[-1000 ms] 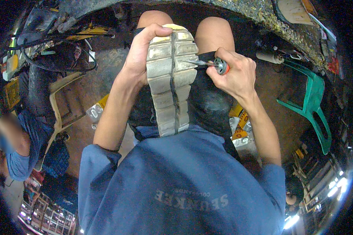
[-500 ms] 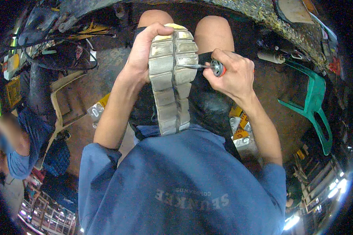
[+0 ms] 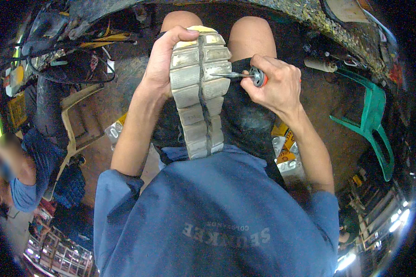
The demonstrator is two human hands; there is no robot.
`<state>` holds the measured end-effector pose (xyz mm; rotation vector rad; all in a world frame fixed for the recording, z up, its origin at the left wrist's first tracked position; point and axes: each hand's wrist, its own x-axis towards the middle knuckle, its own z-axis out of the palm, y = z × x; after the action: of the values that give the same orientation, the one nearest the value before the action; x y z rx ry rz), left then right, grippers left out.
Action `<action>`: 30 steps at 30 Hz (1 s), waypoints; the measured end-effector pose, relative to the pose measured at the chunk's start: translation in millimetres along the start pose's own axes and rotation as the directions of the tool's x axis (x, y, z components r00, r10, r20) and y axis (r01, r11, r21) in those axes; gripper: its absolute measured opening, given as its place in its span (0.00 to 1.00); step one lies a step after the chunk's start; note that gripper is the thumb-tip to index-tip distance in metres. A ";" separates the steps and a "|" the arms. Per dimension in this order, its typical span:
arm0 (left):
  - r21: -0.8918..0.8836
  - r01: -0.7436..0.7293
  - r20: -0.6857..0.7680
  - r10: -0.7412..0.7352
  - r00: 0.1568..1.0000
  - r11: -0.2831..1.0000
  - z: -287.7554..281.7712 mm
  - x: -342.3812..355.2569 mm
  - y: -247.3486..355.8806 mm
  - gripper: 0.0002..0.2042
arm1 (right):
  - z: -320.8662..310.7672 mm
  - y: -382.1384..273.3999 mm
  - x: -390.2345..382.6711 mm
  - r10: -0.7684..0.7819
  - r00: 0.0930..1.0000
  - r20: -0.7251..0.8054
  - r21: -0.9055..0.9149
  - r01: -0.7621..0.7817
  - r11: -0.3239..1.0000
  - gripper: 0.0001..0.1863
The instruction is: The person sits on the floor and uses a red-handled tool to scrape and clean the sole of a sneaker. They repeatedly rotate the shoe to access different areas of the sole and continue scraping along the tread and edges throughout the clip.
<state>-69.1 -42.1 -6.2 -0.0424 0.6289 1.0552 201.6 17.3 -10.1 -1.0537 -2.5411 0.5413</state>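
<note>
L grip (image 3: 159, 67): blocky sole (image 3: 188, 88); R grip (image 3: 278, 85): mtl-tipped tool (image 3: 238, 75).

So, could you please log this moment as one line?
left hand: grips shoe sole; right hand: holds pointed tool; tip: over sole

The pale, scuffed shoe sole (image 3: 188, 99) is turned tread-up, its chunky blocks split lengthwise by a dark groove, yellow at the far end. Crosswise, the orange-and-grey-handled pointed tool (image 3: 238, 75) has its slim metal tip over a right-side block; whether it touches, I can't make out.
</note>
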 end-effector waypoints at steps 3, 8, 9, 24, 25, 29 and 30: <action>-0.056 0.008 0.071 -0.004 0.997 0.998 -3.3 -2.6 3.1 0.26 | -1.3 3.4 -1.3 0.016 1.000 -0.014 -0.003 -0.016 1.000 0.15; -0.075 -0.007 0.104 0.015 0.994 0.997 -6.2 -6.7 5.2 0.27 | -6.3 7.4 -3.2 0.010 1.000 -0.011 -0.015 -0.011 1.000 0.13; -0.078 -0.007 0.113 0.015 0.993 0.997 -6.3 -7.4 5.1 0.27 | -7.1 7.7 -3.3 0.006 1.000 -0.013 -0.025 -0.006 1.000 0.13; -0.086 -0.040 0.099 0.048 0.994 0.996 -7.5 -11.3 3.5 0.27 | -3.1 4.4 -4.8 0.010 0.999 -0.033 0.010 -0.010 1.000 0.13; -0.087 -0.054 0.123 0.065 0.990 0.995 -7.3 -12.5 3.6 0.27 | -3.7 5.1 -4.9 0.014 0.999 -0.046 0.019 -0.013 1.000 0.13; -0.086 -0.061 0.107 0.070 0.992 0.994 -5.8 -14.8 2.5 0.27 | -4.8 9.5 -4.7 0.028 0.998 -0.051 0.008 -0.027 1.000 0.13; -0.095 -0.058 0.125 0.069 0.990 0.994 -5.7 -14.8 2.4 0.27 | -4.7 9.5 -5.0 0.030 0.998 -0.047 -0.002 -0.030 1.000 0.13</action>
<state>-78.7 -54.5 -2.9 -0.0340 0.4677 1.1386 212.7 20.9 -11.3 -1.0943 -2.4895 0.5153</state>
